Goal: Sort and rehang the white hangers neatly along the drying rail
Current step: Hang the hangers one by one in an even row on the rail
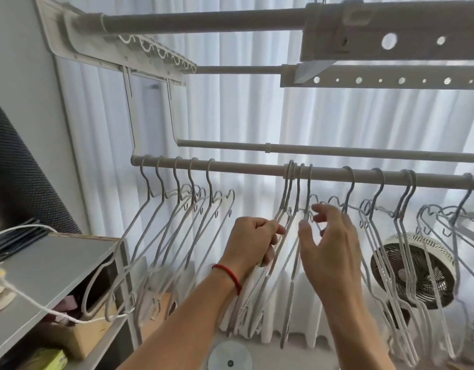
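White wire hangers hang from the near drying rail (246, 166). Several spaced hangers (161, 198) sit at its left end, a tight bunch of hangers (297, 188) is at the middle, and more hangers (406, 209) spread to the right. My left hand (253, 241), with a red string on the wrist, is closed around the shoulders of the middle bunch. My right hand (329, 247) is just right of it, fingers spread, thumb and fingertips at the wire of one hanger in the bunch without a clear grip.
A second rail (337, 150) runs behind the near one, with upper rails and perforated bars (390, 41) overhead. A grey shelf unit (51, 265) with a white cord stands at the left. A round fan (414, 273) is behind the right hangers. White curtains fill the back.
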`<state>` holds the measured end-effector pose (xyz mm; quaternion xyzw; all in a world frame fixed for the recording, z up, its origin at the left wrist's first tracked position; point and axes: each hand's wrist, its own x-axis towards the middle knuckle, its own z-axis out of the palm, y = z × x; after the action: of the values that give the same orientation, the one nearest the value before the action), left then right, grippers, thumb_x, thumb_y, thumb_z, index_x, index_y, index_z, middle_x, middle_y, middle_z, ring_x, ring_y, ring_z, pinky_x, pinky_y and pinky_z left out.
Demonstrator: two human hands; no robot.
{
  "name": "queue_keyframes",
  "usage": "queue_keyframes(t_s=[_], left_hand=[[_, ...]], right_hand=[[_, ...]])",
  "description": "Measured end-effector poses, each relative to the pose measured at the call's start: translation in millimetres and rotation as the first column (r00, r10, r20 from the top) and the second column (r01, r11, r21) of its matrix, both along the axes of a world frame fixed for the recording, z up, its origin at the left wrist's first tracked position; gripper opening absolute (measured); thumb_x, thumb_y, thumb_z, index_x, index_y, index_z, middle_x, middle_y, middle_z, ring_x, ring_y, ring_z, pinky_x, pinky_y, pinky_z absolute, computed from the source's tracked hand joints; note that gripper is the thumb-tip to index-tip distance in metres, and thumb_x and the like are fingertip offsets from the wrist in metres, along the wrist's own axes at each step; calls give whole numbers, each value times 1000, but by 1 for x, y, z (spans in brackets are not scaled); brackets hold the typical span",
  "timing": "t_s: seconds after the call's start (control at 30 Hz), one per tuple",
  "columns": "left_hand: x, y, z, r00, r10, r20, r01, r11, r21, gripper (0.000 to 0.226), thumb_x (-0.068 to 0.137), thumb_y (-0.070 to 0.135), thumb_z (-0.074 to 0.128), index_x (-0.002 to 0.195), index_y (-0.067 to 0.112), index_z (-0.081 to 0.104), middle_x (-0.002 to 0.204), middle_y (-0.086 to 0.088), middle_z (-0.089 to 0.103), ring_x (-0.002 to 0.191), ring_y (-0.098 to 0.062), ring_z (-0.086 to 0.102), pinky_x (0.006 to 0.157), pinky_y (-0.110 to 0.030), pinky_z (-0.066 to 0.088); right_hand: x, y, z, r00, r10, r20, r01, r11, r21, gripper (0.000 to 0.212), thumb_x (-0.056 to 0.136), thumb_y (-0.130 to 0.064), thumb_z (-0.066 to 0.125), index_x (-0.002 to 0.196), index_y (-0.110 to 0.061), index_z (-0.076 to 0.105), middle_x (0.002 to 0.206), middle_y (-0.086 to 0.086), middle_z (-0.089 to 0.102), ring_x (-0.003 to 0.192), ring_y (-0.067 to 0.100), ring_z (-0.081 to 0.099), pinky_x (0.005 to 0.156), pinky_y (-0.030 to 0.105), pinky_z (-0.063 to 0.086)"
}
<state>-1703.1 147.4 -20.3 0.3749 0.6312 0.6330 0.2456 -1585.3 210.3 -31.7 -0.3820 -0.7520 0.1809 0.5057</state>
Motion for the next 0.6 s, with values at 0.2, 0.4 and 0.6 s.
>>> queue_keyframes(t_s=[0.2,0.4,0.6], left_hand=[[-2,0,8,997,7,78,-10,999,30,27,93,8,51,75,-2,68,62,-10,50,34,-15,38,37,-18,26],[-6,-4,4,989,49,138,-60,995,78,40,92,8,52,51,11,53,54,-8,46,33,-15,35,41,-21,24],[-11,-18,-5,964,103,243,-132,986,102,54,96,14,53,43,17,58,54,-8,51,33,-16,36,38,-20,25]], right_hand=[[-13,-5,15,991,104,78,-107,994,35,16,98,-27,60,93,-21,73,80,-11,69,74,7,60,65,19,42],[-30,-1,22,973,164,163,-149,984,-101,29,98,-39,56,86,-22,76,70,-9,68,74,13,64,67,32,51],[-56,4,34,900,386,202,-312,895,-320,38,97,-32,59,73,-7,75,63,3,70,60,16,65,62,34,54]])
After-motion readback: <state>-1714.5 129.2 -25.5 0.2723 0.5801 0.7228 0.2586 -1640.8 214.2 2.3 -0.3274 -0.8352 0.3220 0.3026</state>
